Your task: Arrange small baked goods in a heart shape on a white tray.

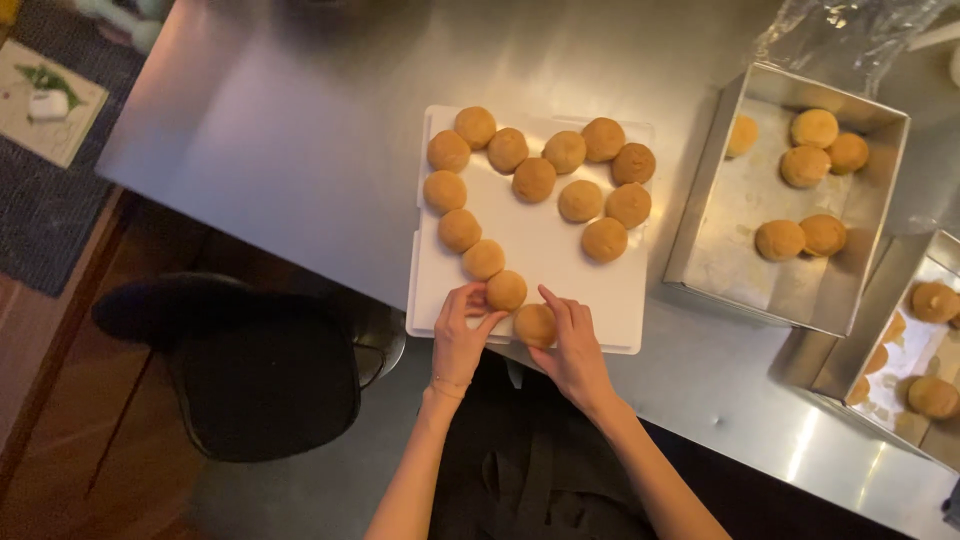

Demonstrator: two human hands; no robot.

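Steel counter (300, 150): fills most of the view, running on a slant; its far and right ends are cut off by the frame.
Black stool (255, 370): beside the counter, left of the person, dim and hard to make out.
Square tin (700, 235): right of the board, tilted, holding six loose buns; a crumpled clear bag (850, 30) lies behind it.
Second tin (880, 310): lower right, cut off by the frame edge, a few buns inside.
White board (560, 270): rectangular, near the counter's front edge, long axis running away from the person.
Bun row (560, 152): round golden buns laid touching in a heart-like outline, the point aimed at the person; the right side is unfinished.
Left hand (458, 335): forearm rising from the bottom edge, thin bracelet at the wrist, fingers curled narrow, tips touching the second-last bun (506, 290).
Right hand (575, 350): comes in from lower right, index finger stretched out along the tip bun (535, 325), the other fingers bent around it, lightly holding.
Tip bun: at the board's near edge, round, no clear long axis; its underside is hidden by fingers.
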